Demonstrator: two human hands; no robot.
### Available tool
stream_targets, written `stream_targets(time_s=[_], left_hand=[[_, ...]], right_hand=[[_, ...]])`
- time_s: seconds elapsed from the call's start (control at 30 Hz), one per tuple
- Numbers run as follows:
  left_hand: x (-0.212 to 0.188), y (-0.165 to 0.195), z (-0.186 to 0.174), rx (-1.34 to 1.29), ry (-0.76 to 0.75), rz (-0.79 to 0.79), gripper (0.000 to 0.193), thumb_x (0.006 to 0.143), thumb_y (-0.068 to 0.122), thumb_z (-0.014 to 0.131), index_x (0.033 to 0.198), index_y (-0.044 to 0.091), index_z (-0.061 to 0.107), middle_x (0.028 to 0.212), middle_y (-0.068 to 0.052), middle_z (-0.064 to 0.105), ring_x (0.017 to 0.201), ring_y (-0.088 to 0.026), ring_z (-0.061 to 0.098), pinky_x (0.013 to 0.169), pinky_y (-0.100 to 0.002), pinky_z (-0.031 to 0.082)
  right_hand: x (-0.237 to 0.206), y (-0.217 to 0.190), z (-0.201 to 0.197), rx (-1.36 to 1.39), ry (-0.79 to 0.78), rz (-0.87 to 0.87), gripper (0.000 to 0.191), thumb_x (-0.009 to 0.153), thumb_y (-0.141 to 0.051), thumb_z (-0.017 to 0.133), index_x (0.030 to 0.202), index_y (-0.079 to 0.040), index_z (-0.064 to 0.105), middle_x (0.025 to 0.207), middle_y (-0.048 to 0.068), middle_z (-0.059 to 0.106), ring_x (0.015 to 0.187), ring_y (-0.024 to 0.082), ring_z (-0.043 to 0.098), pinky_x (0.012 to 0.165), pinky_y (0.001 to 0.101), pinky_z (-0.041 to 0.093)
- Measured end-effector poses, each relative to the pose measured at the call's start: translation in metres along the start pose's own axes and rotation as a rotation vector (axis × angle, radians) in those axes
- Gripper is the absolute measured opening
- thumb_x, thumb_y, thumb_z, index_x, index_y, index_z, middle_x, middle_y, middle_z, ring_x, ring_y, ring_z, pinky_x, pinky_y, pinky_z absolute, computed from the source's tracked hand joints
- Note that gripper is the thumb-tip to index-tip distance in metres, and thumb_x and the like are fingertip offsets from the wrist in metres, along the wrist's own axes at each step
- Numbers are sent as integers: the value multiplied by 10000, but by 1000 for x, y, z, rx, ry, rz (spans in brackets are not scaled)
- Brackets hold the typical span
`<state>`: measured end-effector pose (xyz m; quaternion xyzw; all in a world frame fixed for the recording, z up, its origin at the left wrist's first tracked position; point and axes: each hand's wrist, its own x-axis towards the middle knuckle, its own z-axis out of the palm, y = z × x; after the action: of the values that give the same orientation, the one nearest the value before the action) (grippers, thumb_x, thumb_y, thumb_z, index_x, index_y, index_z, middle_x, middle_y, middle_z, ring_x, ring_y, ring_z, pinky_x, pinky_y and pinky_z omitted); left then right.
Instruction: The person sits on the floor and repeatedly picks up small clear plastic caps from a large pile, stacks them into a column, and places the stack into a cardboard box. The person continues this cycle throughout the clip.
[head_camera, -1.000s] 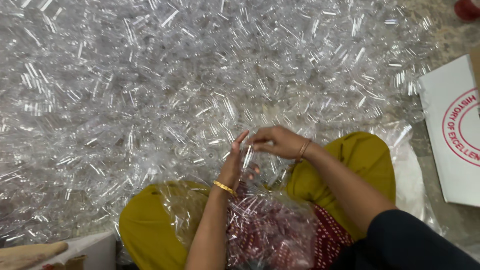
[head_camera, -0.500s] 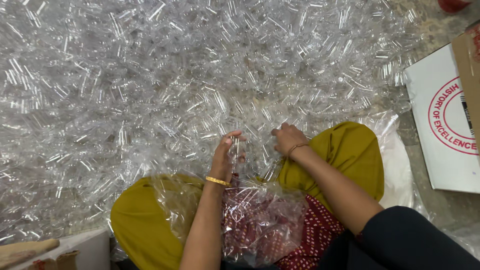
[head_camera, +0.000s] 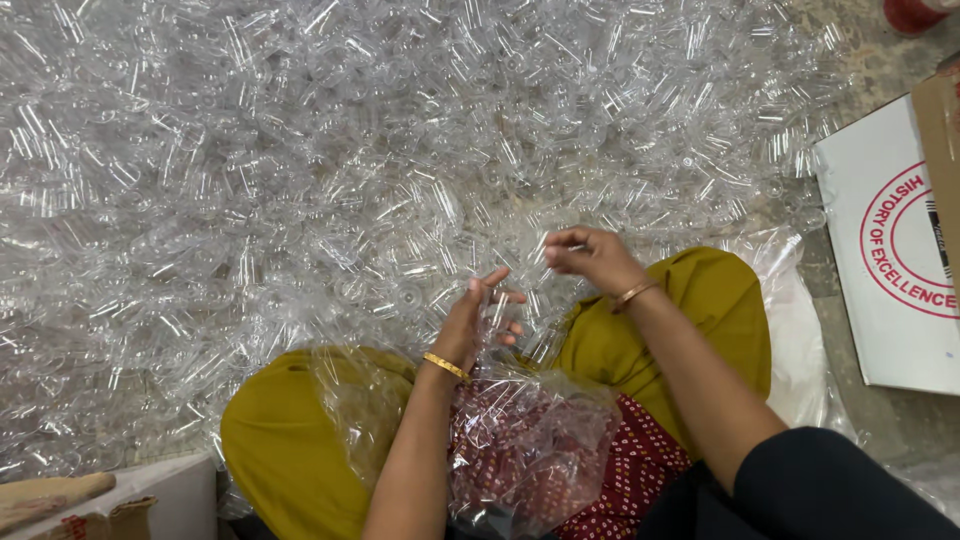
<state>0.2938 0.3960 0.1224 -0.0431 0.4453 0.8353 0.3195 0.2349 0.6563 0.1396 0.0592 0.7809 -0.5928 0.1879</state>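
A huge heap of small clear plastic tubes (head_camera: 380, 170) covers the floor in front of me. My left hand (head_camera: 478, 318) is raised over my lap and grips a few clear tubes upright. My right hand (head_camera: 590, 258) hovers just to the right with fingers pinched on one clear tube. A clear plastic bag (head_camera: 530, 450) holding more tubes lies open in my lap, between my knees in mustard-yellow cloth (head_camera: 300, 440). Both wrists wear gold bangles.
A white cardboard sheet with a red round print (head_camera: 890, 250) lies on the floor at the right. A white plastic sheet (head_camera: 800, 340) sits under my right knee. A brown carton edge (head_camera: 940, 130) and a box corner (head_camera: 150, 495) sit at the frame's borders.
Both hands lifted from the pile's edge and drew apart. The left hand now holds tubes upright over the bag; the right hand rose with a pinched tube. The view shifted slightly.
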Motion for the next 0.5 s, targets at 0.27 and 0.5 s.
stream_targets(time_s=[0.27,0.5], left_hand=[[-4,-1,0,-2,7,-21,783,989,645,395,1525,80,469,1241,-164,680,767,-204,682,691,-329,577],[5,-11,-9,-86,5,158,646,979,492,548,1484,93,488,1371,-82,581,1051,-233,628,819,-385,578]], right_hand=[[-19,-25,24,-98,181,-124,424,921,-304,761,1270,-75,685,1241,106,708,1102,206,697,907,333,602],[-65,-44,62,-477,28,-245,790,880,-350,844,1533,-198,426,1579,174,359,1386,331,475,980,406,555]])
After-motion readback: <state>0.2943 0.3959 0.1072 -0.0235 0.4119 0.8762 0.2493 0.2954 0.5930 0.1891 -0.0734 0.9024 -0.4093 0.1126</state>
